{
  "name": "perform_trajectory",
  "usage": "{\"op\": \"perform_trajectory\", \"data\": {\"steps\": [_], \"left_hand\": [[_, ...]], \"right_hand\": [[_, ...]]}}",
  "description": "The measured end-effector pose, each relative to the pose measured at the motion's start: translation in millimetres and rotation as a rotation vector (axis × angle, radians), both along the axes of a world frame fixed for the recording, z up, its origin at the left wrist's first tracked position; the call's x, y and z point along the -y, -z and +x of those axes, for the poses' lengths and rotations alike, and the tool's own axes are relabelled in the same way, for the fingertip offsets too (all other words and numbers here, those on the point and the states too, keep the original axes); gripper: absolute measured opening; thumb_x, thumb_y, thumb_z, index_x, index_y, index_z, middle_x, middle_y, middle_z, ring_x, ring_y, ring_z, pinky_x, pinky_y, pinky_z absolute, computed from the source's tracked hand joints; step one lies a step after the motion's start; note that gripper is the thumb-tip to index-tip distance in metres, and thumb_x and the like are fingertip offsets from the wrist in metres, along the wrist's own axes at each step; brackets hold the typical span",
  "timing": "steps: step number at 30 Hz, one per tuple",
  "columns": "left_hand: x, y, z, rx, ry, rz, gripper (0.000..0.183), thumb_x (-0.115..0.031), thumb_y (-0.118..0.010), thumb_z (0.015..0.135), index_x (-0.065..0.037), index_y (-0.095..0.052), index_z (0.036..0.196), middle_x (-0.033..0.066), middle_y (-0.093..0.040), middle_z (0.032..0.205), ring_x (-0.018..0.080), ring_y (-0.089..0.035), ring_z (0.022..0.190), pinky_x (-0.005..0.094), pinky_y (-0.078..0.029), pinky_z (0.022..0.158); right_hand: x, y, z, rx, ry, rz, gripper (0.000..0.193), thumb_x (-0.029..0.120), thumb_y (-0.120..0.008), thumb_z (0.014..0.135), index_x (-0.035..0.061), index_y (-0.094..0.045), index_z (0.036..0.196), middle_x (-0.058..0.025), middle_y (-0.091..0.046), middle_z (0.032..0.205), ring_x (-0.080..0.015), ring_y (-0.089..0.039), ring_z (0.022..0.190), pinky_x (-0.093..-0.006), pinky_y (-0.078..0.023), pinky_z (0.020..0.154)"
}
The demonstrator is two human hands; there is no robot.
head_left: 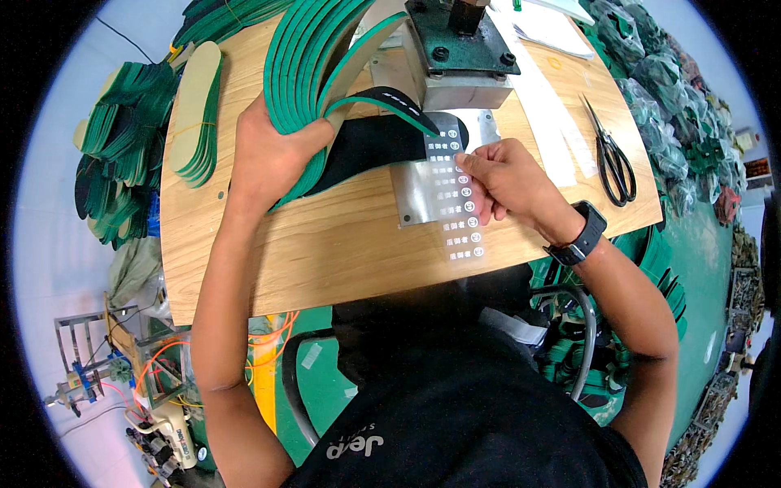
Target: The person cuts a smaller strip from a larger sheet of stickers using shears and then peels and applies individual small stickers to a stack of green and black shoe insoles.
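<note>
My left hand (272, 154) is closed around a fanned stack of insoles (299, 69) with green edges and beige undersides, held upright over the table. One insole of the bundle bends over to the right, showing its black face with small white marks. Below it a black insole (370, 150) lies flat, its right end over a metal plate (415, 199) at the foot of the press (464, 61). Between thumb and fingers, my right hand (517, 183) pinches a clear strip of white printed labels (457, 213). The strip's upper end overlaps the flat insole's tip.
Black-handled scissors (614, 163) and long white paper strips (549, 114) lie on the table's right side. A banded insole bundle (197, 118) rests at the left. More insole stacks (126, 146) stand beyond the left edge. Bagged goods (651, 89) pile up at right.
</note>
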State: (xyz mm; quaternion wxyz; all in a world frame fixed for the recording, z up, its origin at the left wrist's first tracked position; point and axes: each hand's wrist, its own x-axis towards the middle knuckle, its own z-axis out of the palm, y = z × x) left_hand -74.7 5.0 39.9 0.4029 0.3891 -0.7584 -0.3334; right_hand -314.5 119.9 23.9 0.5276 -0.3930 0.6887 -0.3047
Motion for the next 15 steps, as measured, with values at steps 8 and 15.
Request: {"op": "perform_trajectory", "data": {"steps": [8, 15], "left_hand": [[-6.8, -7.7, -2.6, 0.054, -0.050, -0.012, 0.028, -0.012, -0.068, 0.070, 0.002, -0.062, 0.093, 0.0085, -0.066, 0.077, 0.0119, -0.058, 0.069, 0.0282, -0.049, 0.069], [-7.2, -10.0, -3.4, 0.028, -0.010, 0.066, 0.027, -0.010, -0.067, 0.070, 0.001, -0.061, 0.094, 0.0088, -0.066, 0.078, 0.0117, -0.057, 0.070, 0.0280, -0.049, 0.070]], "right_hand": [[0.0, -3.2, 0.6, -0.022, -0.036, 0.020, 0.039, 0.027, -0.052, 0.096, 0.0023, -0.057, 0.066, -0.0063, -0.059, 0.051, -0.0136, -0.059, 0.041, -0.0204, -0.039, 0.033], [0.3, 0.4, -0.6, 0.025, -0.028, 0.025, 0.040, 0.028, -0.050, 0.096, 0.0006, -0.057, 0.067, -0.0097, -0.060, 0.054, -0.0153, -0.061, 0.043, -0.0223, -0.040, 0.034]]}}
